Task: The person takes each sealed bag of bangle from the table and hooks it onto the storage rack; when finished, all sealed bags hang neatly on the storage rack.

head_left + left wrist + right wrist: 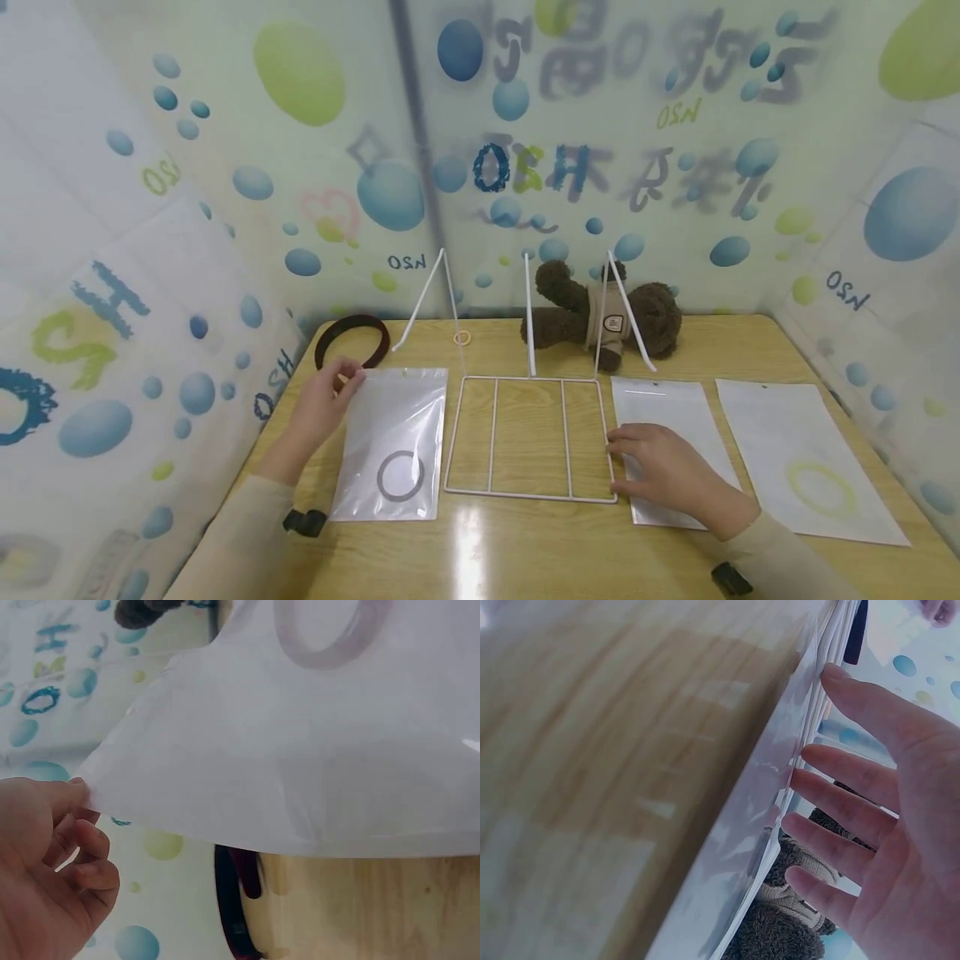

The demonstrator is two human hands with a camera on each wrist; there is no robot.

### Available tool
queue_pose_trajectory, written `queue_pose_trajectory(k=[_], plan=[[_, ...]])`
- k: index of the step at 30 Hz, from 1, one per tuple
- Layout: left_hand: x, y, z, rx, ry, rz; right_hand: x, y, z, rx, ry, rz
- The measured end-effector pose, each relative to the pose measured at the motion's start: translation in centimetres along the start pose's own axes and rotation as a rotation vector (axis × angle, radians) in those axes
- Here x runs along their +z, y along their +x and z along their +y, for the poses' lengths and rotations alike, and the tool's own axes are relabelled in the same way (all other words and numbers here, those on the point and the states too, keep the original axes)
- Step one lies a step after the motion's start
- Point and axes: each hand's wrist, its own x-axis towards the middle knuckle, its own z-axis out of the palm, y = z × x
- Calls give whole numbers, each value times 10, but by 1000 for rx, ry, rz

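Observation:
In the head view my left hand (318,408) pinches the upper left corner of a plastic bag (390,417) with a grey ring mark on its lower half. The left wrist view shows thumb and fingertips on the corner of this whitish bag (217,757). A white wire rack (492,433) with upright wires stands in the middle. At its right side is my right hand (667,471), above a second plastic bag (667,404). Its fingers are extended and spread in the right wrist view, fingertips close to a pale edge; whether they touch is unclear.
A third bag (780,425) with a yellow ring mark lies at the far right. Behind the rack a brown teddy bear (573,300) lies on its side. A dark brown band (322,340) and a small orange ring (456,337) are at the back left. Patterned curtains surround the table.

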Motion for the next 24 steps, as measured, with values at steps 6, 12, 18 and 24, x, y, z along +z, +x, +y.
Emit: queue_pose_trajectory(k=[6,12,18,24], plan=[[-14,-10,22,93,-60,106,-1,-1,0,-15,2,22],[-29,-20,42,136,-100,142,0,-1,-1,-19,9,33],[-40,-28,60,205,-151,194,0,-1,-1,-11,11,22],[-48,-35,77,305,-288,215,0,-1,-1,-11,12,28]])
